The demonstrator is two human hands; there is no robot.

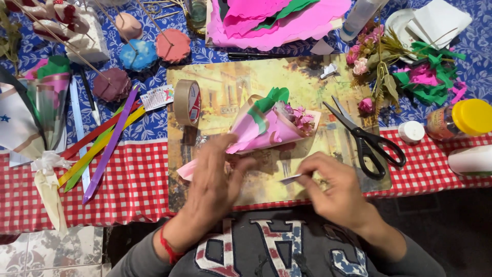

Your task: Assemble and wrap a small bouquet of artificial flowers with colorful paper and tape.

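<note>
Table (133, 179) is taking up most of the frame, checked red cloth at the near edge, blue floral cloth further up. Centre frame a painted placemat (287, 77) is lying on it, and all the handwork is happening over it.

Top centre, a stack of pink and green crepe paper sheets (287, 18) is spilling past the mat's upper edge. Far left, a clear wrapped cone with a cream bow (43, 118) is lying flat.

Middle of the mat, a pink paper cone (266, 131) is lying tilted, mouth pointing upper right; it is holding small pink flowers (300, 118) and a green paper leaf (274, 96).

Left hand (215, 179), lower centre, is grasping the cone's narrow lower-left end, fingers closed on the paper. Right hand (333, 187), lower centre-right, is pinching a small clear strip of tape (291, 178) between thumb and forefinger, just beside the cone but apart from it.

Right of the mat, black scissors (366, 138) are lying open. Right edge, a jar with a yellow lid (461, 119) is lying on its side, contents too blurred to tell. Left part of the mat, a brown tape roll (187, 102) is standing on edge. A white cap (411, 131) is sitting beside the jar.
</note>
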